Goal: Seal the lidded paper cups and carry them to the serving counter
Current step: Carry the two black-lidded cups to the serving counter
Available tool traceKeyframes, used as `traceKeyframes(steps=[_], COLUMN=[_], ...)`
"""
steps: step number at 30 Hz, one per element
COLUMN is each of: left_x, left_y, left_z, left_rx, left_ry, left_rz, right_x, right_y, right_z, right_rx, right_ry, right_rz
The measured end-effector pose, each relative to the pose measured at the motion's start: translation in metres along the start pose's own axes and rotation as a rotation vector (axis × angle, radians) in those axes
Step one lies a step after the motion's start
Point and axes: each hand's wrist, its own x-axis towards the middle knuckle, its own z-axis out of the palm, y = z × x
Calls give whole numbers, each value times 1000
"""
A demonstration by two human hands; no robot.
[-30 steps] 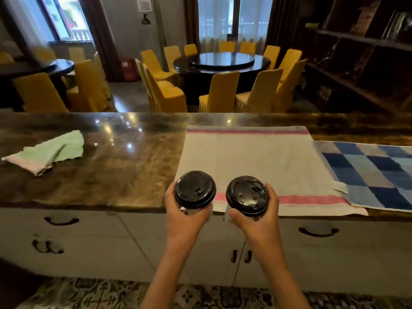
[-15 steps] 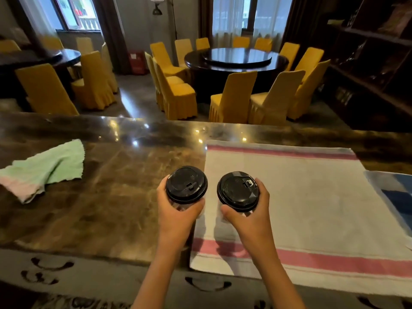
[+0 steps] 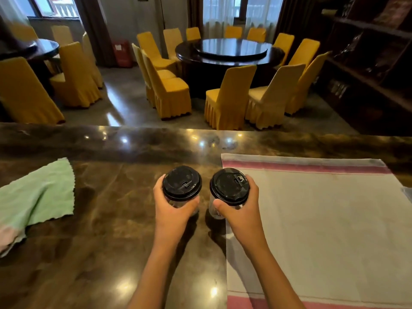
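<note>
Both hands are closed around cups: my left hand [image 3: 172, 210] wraps the left black-lidded paper cup [image 3: 182, 183], my right hand [image 3: 242, 211] the right black-lidded paper cup [image 3: 229, 189]. I see both cups upright, lids facing me, side by side and slightly apart over the glossy brown marble counter [image 3: 107, 230]. Right lies a white pink-striped towel [image 3: 323, 219]; left, a crumpled green cloth [image 3: 38, 197]. Beyond stand yellow-covered chairs [image 3: 229, 97].

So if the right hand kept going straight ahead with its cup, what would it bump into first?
Probably nothing: past the right hand and its cup lies only bare counter, then its far edge. Height above it is unclear.
</note>
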Motion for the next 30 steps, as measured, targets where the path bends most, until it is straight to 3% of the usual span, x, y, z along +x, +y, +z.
traceKeyframes(steps=[30], left_x=[32], left_y=[-15], left_z=[-20], left_rx=[42], left_ry=[2], left_rz=[-56], right_x=[39], right_y=[18], right_z=[24], right_rx=[-79], right_ry=[-20], right_rz=[46])
